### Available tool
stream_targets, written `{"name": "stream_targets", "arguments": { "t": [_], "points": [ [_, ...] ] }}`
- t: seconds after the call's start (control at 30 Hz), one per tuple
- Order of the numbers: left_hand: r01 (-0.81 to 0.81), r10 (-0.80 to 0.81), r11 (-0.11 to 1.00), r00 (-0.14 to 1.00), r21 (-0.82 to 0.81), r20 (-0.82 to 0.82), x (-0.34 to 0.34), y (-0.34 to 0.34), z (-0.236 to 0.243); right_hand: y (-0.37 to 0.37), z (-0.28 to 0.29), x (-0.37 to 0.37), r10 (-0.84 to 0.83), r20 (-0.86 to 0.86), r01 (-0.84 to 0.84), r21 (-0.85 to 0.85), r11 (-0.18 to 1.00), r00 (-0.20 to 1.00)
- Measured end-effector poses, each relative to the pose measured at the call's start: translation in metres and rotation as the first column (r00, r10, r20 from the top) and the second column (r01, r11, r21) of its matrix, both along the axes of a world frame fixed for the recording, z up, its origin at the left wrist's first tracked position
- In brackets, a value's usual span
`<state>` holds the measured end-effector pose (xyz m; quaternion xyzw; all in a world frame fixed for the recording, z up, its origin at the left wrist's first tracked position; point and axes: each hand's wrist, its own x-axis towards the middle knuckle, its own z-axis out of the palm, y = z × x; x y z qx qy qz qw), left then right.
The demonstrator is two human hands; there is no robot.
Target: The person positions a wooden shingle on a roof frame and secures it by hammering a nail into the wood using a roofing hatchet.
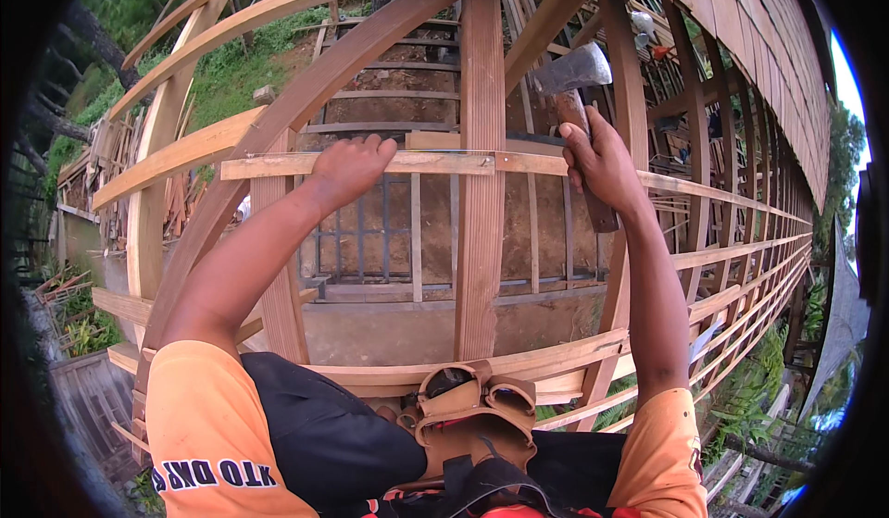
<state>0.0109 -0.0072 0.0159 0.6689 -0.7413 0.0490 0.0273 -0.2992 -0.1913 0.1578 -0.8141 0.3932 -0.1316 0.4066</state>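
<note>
In my right hand (602, 159) is a hatchet (572, 70) with a worn metal head and a dark wooden handle. The fingers wrap round the handle, and the head points up and away from me. My left hand (354, 163) is closed over a thin wooden batten (433, 162) that lies across the rafters. This batten's right end rests on the middle rafter (482, 249), close to the end of another batten (532, 163) running on to the right. The hatchet's head is apart from the wood, above and right of that joint.
A leather tool belt (477, 425) sits at my waist. Wooden shingles (741, 37) cover the roof at the upper right. A curved dark beam (306, 97) crosses on the left. Between the rafters, the ground (370, 333) shows far below. Stacked timber (171, 185) lies at the left.
</note>
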Motion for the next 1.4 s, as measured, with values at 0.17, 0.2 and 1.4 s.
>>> {"name": "stream_targets", "arguments": {
  "t": [0.17, 0.2, 1.4],
  "points": [
    [0.025, -0.024, 0.999, 0.999, -0.044, 0.024, 0.006, 0.004, -0.011, 0.018, -0.005, 0.006, 0.409, -0.43, -0.43, 0.052, 0.901, 0.805],
    [0.022, -0.021, 1.0, 0.999, -0.022, 0.027, 0.004, 0.005, -0.011, 0.017, 0.001, 0.007, 0.361, -0.466, -0.454, -0.1, 0.885, 0.808],
    [0.027, -0.026, 0.997, 1.0, -0.072, 0.016, 0.004, 0.0, -0.005, 0.098, -0.016, 0.006, 0.091, 0.125, 0.005, -0.615, 0.788, 0.988]
  ]
}}
